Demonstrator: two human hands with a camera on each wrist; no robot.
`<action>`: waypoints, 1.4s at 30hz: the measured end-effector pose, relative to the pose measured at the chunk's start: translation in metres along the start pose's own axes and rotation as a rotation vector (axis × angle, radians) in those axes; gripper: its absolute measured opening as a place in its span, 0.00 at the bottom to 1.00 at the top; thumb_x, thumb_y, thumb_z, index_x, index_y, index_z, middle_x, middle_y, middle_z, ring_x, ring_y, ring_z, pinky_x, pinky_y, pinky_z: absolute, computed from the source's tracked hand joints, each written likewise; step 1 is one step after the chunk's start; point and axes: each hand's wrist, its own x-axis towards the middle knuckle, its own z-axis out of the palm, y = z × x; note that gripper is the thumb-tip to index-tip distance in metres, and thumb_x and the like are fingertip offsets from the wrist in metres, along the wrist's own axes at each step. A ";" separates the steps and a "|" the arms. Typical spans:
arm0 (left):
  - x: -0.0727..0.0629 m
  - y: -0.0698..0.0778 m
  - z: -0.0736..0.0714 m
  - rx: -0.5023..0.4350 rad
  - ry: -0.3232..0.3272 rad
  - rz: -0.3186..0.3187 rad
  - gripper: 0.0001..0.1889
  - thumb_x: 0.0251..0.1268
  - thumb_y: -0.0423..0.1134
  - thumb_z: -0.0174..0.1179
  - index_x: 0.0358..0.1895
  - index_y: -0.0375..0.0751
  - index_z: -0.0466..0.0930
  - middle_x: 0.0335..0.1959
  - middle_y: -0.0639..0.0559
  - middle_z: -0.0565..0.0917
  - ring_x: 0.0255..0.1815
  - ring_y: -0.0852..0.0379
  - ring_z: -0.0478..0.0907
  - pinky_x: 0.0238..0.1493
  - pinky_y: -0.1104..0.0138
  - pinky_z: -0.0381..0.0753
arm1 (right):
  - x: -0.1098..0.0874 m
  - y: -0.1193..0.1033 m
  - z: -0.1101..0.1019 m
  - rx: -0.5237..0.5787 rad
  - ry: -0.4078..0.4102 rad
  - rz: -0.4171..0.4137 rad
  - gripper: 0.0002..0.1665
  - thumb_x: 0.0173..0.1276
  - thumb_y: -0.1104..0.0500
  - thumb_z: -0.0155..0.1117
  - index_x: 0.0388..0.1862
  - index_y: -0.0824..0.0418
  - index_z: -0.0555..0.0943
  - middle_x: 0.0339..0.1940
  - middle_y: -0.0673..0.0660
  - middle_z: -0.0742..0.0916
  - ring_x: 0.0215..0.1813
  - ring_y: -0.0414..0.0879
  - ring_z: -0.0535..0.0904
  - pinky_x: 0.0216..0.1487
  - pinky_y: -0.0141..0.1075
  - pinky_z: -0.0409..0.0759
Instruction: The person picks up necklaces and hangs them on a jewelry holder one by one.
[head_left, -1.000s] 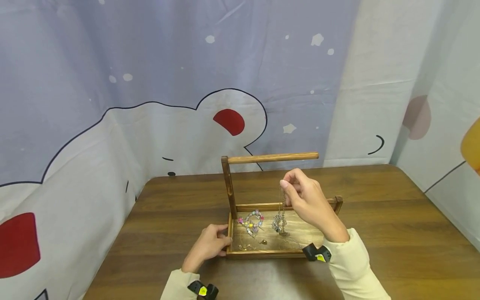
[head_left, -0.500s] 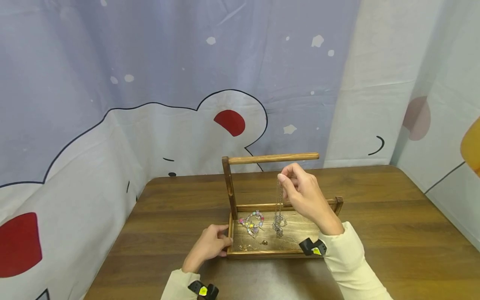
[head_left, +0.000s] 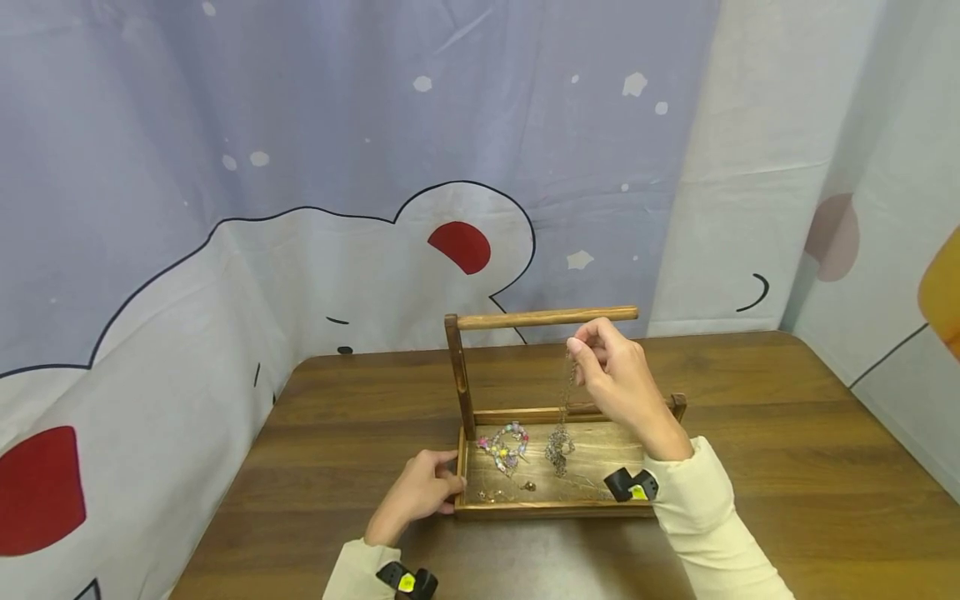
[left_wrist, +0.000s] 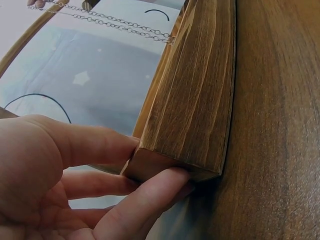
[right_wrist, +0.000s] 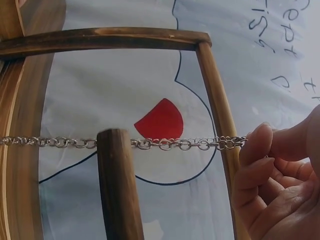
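Observation:
My right hand (head_left: 618, 379) pinches a silver chain necklace (head_left: 564, 404) between thumb and fingertips, above the wooden jewelry tray (head_left: 555, 507). The chain hangs down, with its lower part bunched close over the tray floor. In the right wrist view, the chain (right_wrist: 62, 142) runs from the fingertips (right_wrist: 260, 140) and passes behind a wooden post (right_wrist: 119, 185). My left hand (head_left: 420, 487) holds the tray's left end. Seen from the left wrist, thumb and fingers grip the corner of the wooden tray (left_wrist: 190, 100). A pastel beaded bracelet (head_left: 510, 454) lies in the tray's left part.
A small gold-toned piece (head_left: 528, 486) and thin fine jewelry (head_left: 491, 496) lie near the tray's front edge. An upright post (head_left: 459, 375) carries a horizontal wooden bar (head_left: 547, 317) above the tray. A patterned curtain (head_left: 360, 133) hangs behind the wooden table (head_left: 352, 433).
My right hand has risen a little with the necklace, shifting left and then back right. The chain's bunched part has moved slightly. My left hand has stayed at the tray's end.

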 end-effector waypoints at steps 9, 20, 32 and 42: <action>-0.001 0.001 0.000 -0.013 -0.009 -0.009 0.28 0.57 0.29 0.58 0.61 0.21 0.63 0.27 0.44 0.82 0.26 0.54 0.80 0.22 0.66 0.84 | -0.001 0.006 -0.006 -0.004 0.030 0.004 0.03 0.68 0.68 0.52 0.36 0.70 0.72 0.25 0.58 0.79 0.17 0.38 0.69 0.14 0.29 0.69; 0.001 -0.004 -0.003 -0.006 -0.007 -0.008 0.28 0.57 0.30 0.58 0.61 0.22 0.63 0.28 0.45 0.82 0.26 0.55 0.80 0.22 0.66 0.84 | -0.001 0.013 -0.013 -0.017 0.049 0.021 0.04 0.68 0.68 0.51 0.36 0.71 0.71 0.25 0.58 0.80 0.16 0.37 0.69 0.13 0.28 0.68; 0.001 -0.002 -0.002 -0.001 -0.003 -0.004 0.28 0.57 0.30 0.58 0.61 0.21 0.63 0.27 0.44 0.82 0.26 0.55 0.80 0.22 0.66 0.84 | 0.002 0.054 -0.022 -0.054 0.077 0.011 0.09 0.70 0.58 0.52 0.37 0.65 0.71 0.26 0.58 0.81 0.16 0.39 0.71 0.13 0.29 0.68; 0.001 -0.003 -0.001 -0.010 -0.008 -0.018 0.29 0.56 0.30 0.58 0.61 0.22 0.63 0.28 0.44 0.82 0.26 0.54 0.80 0.22 0.65 0.84 | 0.005 0.057 -0.036 -0.139 0.113 -0.024 0.10 0.70 0.59 0.51 0.36 0.66 0.71 0.24 0.57 0.79 0.11 0.36 0.65 0.09 0.28 0.62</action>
